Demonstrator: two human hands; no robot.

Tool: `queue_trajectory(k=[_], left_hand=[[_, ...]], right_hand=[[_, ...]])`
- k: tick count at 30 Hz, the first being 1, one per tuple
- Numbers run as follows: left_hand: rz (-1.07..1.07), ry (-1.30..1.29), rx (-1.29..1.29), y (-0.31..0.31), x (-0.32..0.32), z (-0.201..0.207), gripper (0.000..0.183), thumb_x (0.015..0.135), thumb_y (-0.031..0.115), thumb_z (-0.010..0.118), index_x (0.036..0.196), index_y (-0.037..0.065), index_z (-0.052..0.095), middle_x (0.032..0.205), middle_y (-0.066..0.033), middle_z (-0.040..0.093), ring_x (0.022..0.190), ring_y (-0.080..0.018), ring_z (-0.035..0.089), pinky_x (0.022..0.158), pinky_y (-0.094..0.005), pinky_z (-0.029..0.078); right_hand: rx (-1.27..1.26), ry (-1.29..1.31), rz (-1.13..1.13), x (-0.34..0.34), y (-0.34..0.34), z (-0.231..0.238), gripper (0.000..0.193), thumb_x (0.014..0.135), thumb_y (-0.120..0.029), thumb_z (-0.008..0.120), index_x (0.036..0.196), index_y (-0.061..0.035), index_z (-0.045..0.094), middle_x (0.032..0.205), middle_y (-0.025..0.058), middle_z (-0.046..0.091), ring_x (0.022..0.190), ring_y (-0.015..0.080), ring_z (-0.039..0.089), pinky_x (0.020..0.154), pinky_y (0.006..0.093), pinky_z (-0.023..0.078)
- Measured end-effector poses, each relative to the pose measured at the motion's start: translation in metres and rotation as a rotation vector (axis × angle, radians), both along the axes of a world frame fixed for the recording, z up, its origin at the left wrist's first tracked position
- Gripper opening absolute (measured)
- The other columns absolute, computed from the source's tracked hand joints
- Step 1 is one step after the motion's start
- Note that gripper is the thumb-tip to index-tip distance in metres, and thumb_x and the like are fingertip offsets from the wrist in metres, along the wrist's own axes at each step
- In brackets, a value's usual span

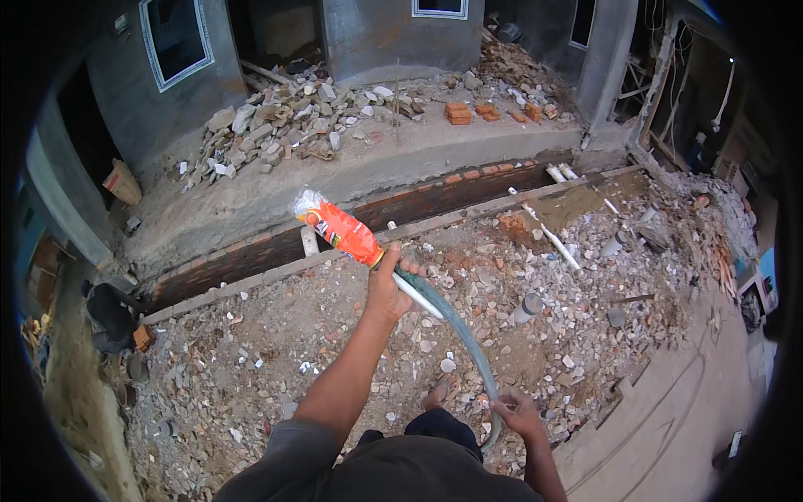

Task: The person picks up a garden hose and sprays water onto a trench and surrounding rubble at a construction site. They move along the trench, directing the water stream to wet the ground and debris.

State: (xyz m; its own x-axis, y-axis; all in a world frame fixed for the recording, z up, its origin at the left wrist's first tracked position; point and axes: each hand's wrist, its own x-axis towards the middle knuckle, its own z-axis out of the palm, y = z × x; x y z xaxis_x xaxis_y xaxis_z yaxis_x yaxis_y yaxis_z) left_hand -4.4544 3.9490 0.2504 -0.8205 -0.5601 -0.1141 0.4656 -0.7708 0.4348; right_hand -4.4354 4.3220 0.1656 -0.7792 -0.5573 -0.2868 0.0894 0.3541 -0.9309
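A plastic bottle (339, 233) with an orange wrap and a clear, crumpled-looking end points up and left from my left hand (391, 283), whose fingers close around its neck end. A translucent green hose (462, 330) runs up into the same grip; my fingers hide whether it joins the bottle. From there the hose bends down and right toward my feet. Lower down, my right hand (520, 412) is closed on the hose beside my leg. A white pipe (418, 297) shows just below my left hand; I cannot tell whether I hold it.
Broken rubble (276, 351) covers the ground around my bare foot. Ahead runs a brick-lined trench (393, 205) crossed by white pipes. Beyond it lie a stone heap (268, 125) and stacked bricks (457, 113). Pipe stubs (527, 308) protrude at right. A person (113, 314) crouches far left.
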Motion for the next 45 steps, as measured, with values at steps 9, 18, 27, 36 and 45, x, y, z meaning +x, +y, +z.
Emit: queue_trajectory(k=[9,18,27,36,45], left_hand=[[-0.188,-0.033,-0.587,0.059,-0.191,-0.007,0.017,0.084,0.017,0.066,0.092,0.006,0.055,0.081,-0.0066,0.058,0.076,-0.0214,0.061,0.076,-0.0415,0.053],[0.024,-0.086,-0.111,-0.035,-0.339,-0.015,0.024,0.08,0.01,0.068,0.096,0.002,0.052,0.079,-0.0101,0.059,0.068,-0.0212,0.062,0.066,-0.0411,0.056],[-0.202,-0.222,-0.15,-0.086,-0.543,-0.038,0.022,0.073,0.004,0.07,0.091,0.004,0.056,0.084,-0.0047,0.058,0.071,-0.0162,0.06,0.063,-0.0303,0.049],[-0.566,0.014,-0.274,-0.076,-0.646,-0.003,0.018,0.076,0.006,0.068,0.088,0.005,0.055,0.083,-0.0055,0.06,0.07,-0.0153,0.061,0.065,-0.0306,0.051],[-0.817,-0.036,-0.295,-0.061,-0.808,-0.051,0.028,0.079,0.025,0.069,0.091,0.001,0.06,0.075,-0.0085,0.061,0.068,-0.0194,0.063,0.061,-0.037,0.055]], right_hand=[[0.004,0.301,0.063,-0.235,-0.168,0.05,0.041,0.075,-0.031,0.074,0.102,-0.0023,0.062,0.086,0.0146,0.067,0.076,0.0254,0.065,0.073,0.035,0.05],[0.274,0.509,0.034,-0.368,-0.198,-0.012,0.037,0.075,-0.03,0.071,0.101,-0.0052,0.062,0.083,0.0167,0.066,0.075,0.0338,0.063,0.07,0.0395,0.05],[0.507,0.481,-0.347,-0.494,-0.207,-0.012,0.028,0.072,-0.028,0.071,0.092,-0.009,0.063,0.079,0.0157,0.064,0.076,0.0336,0.063,0.069,0.0399,0.05],[0.484,0.404,-0.656,-0.552,-0.227,0.002,0.023,0.071,-0.024,0.068,0.088,-0.0084,0.066,0.073,0.0119,0.064,0.067,0.0272,0.064,0.068,0.0342,0.051],[0.299,0.288,-0.561,-0.687,-0.283,-0.004,0.024,0.084,-0.02,0.063,0.098,-0.0011,0.058,0.076,0.0186,0.063,0.072,0.0337,0.061,0.067,0.0402,0.049]])
